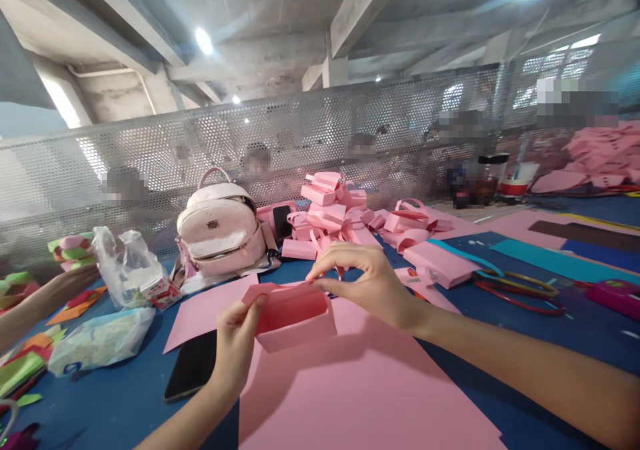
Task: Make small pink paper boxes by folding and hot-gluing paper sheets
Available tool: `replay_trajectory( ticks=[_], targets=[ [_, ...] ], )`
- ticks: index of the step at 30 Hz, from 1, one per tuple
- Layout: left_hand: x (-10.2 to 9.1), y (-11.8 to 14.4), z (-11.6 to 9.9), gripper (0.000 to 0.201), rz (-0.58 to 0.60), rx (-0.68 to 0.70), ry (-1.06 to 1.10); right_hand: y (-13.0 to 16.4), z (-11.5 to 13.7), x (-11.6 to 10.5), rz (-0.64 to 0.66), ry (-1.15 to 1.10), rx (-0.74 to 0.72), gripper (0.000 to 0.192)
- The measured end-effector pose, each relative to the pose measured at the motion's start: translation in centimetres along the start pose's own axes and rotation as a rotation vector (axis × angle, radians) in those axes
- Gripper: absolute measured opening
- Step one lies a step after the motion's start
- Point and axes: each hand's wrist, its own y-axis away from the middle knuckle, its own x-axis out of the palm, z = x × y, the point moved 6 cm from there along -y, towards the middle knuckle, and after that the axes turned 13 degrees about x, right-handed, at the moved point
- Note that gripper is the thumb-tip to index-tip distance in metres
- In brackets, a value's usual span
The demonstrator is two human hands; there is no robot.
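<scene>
Between my two hands is a small pink paper box (300,330), its open top facing me and tilted above a large pink sheet (380,390). My left hand (237,337) pinches the box's left end, thumb on the near side. At the upper right corner, the thumb and forefinger of my right hand (360,280) close on the far rim. What the other fingers of that hand touch is hidden. A black phone (193,365) lies beside my left wrist, and another pink sheet (215,307) is behind it.
A pink backpack (220,227) stands before a perforated metal screen (300,130). Beside it is a heap of folded pink paper pieces (327,213). Plastic bags (105,340) lie left, near another person's arm (47,303). Coloured strips (565,257) and a purple tool (613,297) are right.
</scene>
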Motion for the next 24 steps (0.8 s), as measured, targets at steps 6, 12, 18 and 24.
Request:
replay_trajectory(
  ticks=[6, 12, 18, 24],
  targets=[
    [-0.2, 0.1, 0.5, 0.054, -0.009, -0.005, -0.027, 0.1, 0.2, 0.0, -0.009, -0.001, -0.088, 0.007],
    [-0.1, 0.1, 0.7, 0.050, 0.011, -0.015, -0.008, 0.3, 0.6, 0.0, -0.019, 0.042, -0.147, 0.010],
    [0.1, 0.0, 1.0, 0.049, 0.031, -0.044, 0.033, 0.5, 0.9, 0.1, -0.015, 0.091, -0.177, 0.010],
    [0.1, -0.1, 1.2, 0.051, 0.000, -0.058, 0.055, 0.6, 1.0, 0.2, -0.012, 0.149, -0.185, 0.006]
  ],
)
